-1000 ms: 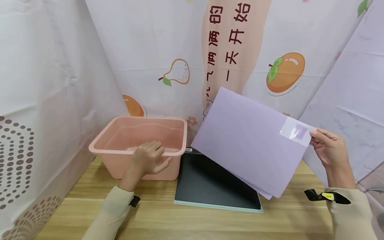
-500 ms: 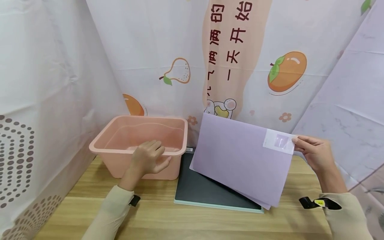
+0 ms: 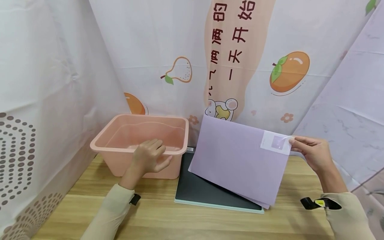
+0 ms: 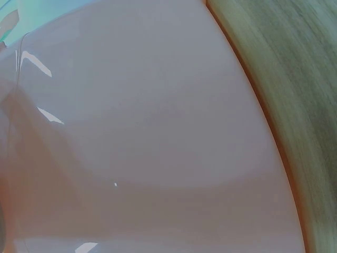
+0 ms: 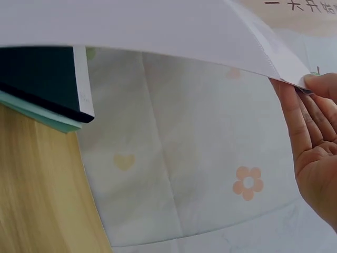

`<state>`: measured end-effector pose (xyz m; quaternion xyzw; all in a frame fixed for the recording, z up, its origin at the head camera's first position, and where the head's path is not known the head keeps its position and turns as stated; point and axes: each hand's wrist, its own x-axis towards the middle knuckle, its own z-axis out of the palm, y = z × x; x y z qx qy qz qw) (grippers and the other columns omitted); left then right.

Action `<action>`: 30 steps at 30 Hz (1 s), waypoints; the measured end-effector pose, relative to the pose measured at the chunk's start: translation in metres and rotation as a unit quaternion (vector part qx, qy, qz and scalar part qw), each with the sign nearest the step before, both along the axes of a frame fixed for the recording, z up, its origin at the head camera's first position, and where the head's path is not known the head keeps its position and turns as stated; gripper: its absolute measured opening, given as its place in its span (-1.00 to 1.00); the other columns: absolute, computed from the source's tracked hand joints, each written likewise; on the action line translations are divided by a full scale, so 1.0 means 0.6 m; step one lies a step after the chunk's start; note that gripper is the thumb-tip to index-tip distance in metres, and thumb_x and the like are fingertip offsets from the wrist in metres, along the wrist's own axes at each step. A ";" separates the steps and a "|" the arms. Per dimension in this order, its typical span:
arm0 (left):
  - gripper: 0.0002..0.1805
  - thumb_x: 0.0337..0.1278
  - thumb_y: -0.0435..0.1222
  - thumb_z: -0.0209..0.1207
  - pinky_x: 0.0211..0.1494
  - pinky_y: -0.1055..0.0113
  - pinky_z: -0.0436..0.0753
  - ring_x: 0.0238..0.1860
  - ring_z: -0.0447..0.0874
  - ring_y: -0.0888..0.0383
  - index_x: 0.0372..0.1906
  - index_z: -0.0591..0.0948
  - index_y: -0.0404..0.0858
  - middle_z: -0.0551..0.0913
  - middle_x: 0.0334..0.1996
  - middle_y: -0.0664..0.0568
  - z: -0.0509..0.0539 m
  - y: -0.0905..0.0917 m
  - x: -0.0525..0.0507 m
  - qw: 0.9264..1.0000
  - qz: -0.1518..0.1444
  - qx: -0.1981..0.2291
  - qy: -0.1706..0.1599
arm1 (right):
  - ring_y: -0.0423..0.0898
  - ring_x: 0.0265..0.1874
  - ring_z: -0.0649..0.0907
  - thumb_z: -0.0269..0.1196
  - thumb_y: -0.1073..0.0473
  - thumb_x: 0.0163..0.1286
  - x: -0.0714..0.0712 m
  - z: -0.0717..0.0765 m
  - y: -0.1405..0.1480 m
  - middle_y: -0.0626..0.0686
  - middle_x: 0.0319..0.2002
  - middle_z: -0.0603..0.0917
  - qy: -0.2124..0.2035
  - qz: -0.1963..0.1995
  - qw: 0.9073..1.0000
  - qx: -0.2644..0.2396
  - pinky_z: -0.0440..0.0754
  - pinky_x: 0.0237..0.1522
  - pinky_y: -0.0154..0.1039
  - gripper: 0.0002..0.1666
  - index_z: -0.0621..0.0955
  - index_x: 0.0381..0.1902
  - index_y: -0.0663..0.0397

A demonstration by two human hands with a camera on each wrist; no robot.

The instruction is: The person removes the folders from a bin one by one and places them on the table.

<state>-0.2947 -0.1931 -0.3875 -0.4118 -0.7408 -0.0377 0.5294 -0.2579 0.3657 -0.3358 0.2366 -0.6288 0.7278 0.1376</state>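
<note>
My right hand [image 3: 313, 151] pinches the upper right corner of a light purple folder [image 3: 240, 160] between thumb and fingers, beside its clear label pocket [image 3: 276, 142]. The folder is tilted over a dark folder [image 3: 192, 190] with a pale green one [image 3: 222, 207] under it; its lower edge hangs close above or on them, I cannot tell which. In the right wrist view the folder's underside [image 5: 131, 26] shows, with the thumb on top. On the left, my left hand [image 3: 149, 156] grips the front rim of a pink plastic tub [image 3: 112, 146], fingers curled over into it.
The wooden table [image 3: 156, 213] carries the tub at left and the folders at centre. A printed fabric curtain [image 3: 144, 40] hangs close behind them and along both sides. The tub's right wall stands right against the folders' left edge.
My right hand has moved left and slightly down, lowering the purple folder towards the dark folder and flattening its slant. My left hand has stayed on the tub rim.
</note>
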 end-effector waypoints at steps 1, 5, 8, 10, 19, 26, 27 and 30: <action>-0.47 0.33 0.08 -0.08 -0.63 0.36 0.36 -0.65 0.28 0.15 -0.65 0.43 -0.18 0.39 -0.64 0.05 0.000 0.000 0.000 1.000 0.000 0.000 0.000 | -0.10 -0.37 0.83 0.03 0.67 0.38 0.000 0.000 0.000 0.08 -0.26 0.84 -0.005 -0.007 1.000 0.013 0.75 -0.26 -0.30 -0.60 0.76 -0.12 0.37; -0.47 0.33 0.08 -0.09 -0.63 0.36 0.36 -0.65 0.28 0.15 -0.65 0.44 -0.19 0.39 -0.64 0.05 -0.001 0.000 0.000 1.000 -0.001 0.001 -0.002 | -0.14 -0.36 0.82 0.12 0.59 0.40 0.002 0.004 0.002 0.01 -0.26 0.85 -0.027 -0.036 0.997 0.060 0.75 -0.25 -0.33 -0.66 0.77 -0.10 0.31; -0.46 0.34 0.09 -0.09 -0.63 0.35 0.37 -0.65 0.30 0.15 -0.64 0.45 -0.19 0.41 -0.64 0.05 -0.001 -0.001 0.001 1.000 0.000 0.001 -0.006 | -0.15 -0.36 0.82 0.17 0.54 0.40 0.003 0.009 0.002 -0.03 -0.28 0.85 -0.041 -0.058 0.994 0.089 0.74 -0.24 -0.35 -0.71 0.78 -0.10 0.29; -0.46 0.34 0.09 -0.09 -0.62 0.35 0.38 -0.65 0.31 0.15 -0.64 0.45 -0.19 0.41 -0.63 0.04 -0.001 0.000 0.001 1.000 0.000 0.001 -0.007 | -0.16 -0.37 0.82 0.19 0.52 0.40 0.004 0.012 0.002 -0.05 -0.30 0.85 -0.048 -0.072 0.991 0.106 0.73 -0.23 -0.37 -0.73 0.78 -0.11 0.28; -0.45 0.34 0.09 -0.09 -0.64 0.36 0.35 -0.66 0.28 0.15 -0.66 0.44 -0.19 0.39 -0.65 0.05 -0.002 -0.001 0.000 1.000 -0.003 0.005 0.000 | -0.18 -0.37 0.82 0.20 0.55 0.37 0.002 0.021 0.004 -0.06 -0.29 0.85 -0.045 -0.053 0.988 0.137 0.73 -0.23 -0.38 -0.69 0.79 -0.11 0.24; -0.43 0.36 0.11 -0.13 -0.63 0.36 0.37 -0.66 0.29 0.15 -0.65 0.45 -0.19 0.40 -0.65 0.05 -0.004 -0.001 -0.001 1.000 0.000 0.001 -0.002 | -0.21 -0.35 0.81 0.26 0.50 0.35 -0.001 0.025 -0.003 -0.12 -0.29 0.85 -0.056 -0.090 0.977 0.183 0.74 -0.26 -0.37 -0.77 0.77 -0.09 0.33; -0.43 0.36 0.11 -0.13 -0.63 0.36 0.37 -0.66 0.29 0.15 -0.65 0.45 -0.19 0.40 -0.65 0.05 -0.003 -0.001 -0.001 1.000 0.000 0.000 -0.002 | -0.21 -0.35 0.81 0.27 0.50 0.34 -0.001 0.024 -0.005 -0.12 -0.29 0.85 -0.059 -0.096 0.976 0.189 0.74 -0.26 -0.36 -0.78 0.76 -0.09 0.36; -0.44 0.36 0.10 -0.12 -0.64 0.36 0.36 -0.66 0.29 0.15 -0.65 0.44 -0.19 0.39 -0.65 0.05 -0.003 0.000 -0.001 1.000 0.000 0.000 0.001 | -0.20 -0.35 0.81 0.28 0.50 0.34 -0.005 0.021 -0.007 -0.11 -0.29 0.85 -0.063 -0.089 0.976 0.189 0.74 -0.26 -0.35 -0.78 0.75 -0.09 0.40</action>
